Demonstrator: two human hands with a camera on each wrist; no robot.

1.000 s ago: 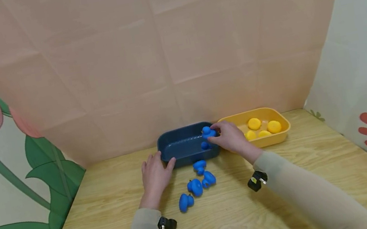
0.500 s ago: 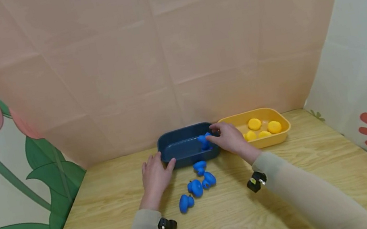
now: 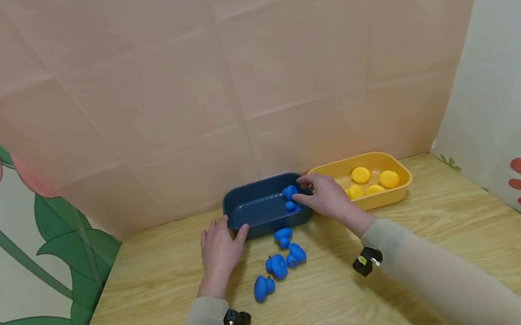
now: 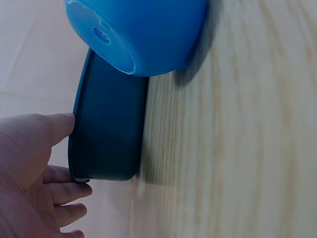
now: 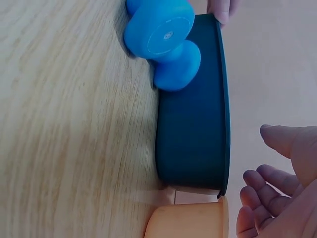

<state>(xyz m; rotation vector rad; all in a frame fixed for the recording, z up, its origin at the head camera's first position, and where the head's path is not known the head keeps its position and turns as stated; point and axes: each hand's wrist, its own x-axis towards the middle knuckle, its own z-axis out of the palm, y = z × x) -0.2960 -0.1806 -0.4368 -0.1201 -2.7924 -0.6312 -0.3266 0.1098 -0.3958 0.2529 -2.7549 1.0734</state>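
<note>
A dark blue tray (image 3: 258,209) stands at the back of the wooden table, with two blue toy ducks (image 3: 289,192) at its right end. My right hand (image 3: 309,192) hovers over that end with relaxed fingers (image 5: 277,173) and holds nothing. My left hand (image 3: 221,238) rests flat on the table, its thumb (image 4: 49,128) against the tray's (image 4: 106,129) left front corner. Several more blue ducks (image 3: 279,265) lie on the table just in front of the tray; one (image 5: 166,39) lies close to the tray wall (image 5: 193,114).
A yellow tray (image 3: 398,187) with several yellow ducks (image 3: 389,179) touches the blue tray's right end. Paper walls close the table behind and on both sides. Bare wood lies in front of the ducks and to the right.
My right hand lowered the blue duck it held into the blue tray's right end and let it go. The left hand has not moved.
</note>
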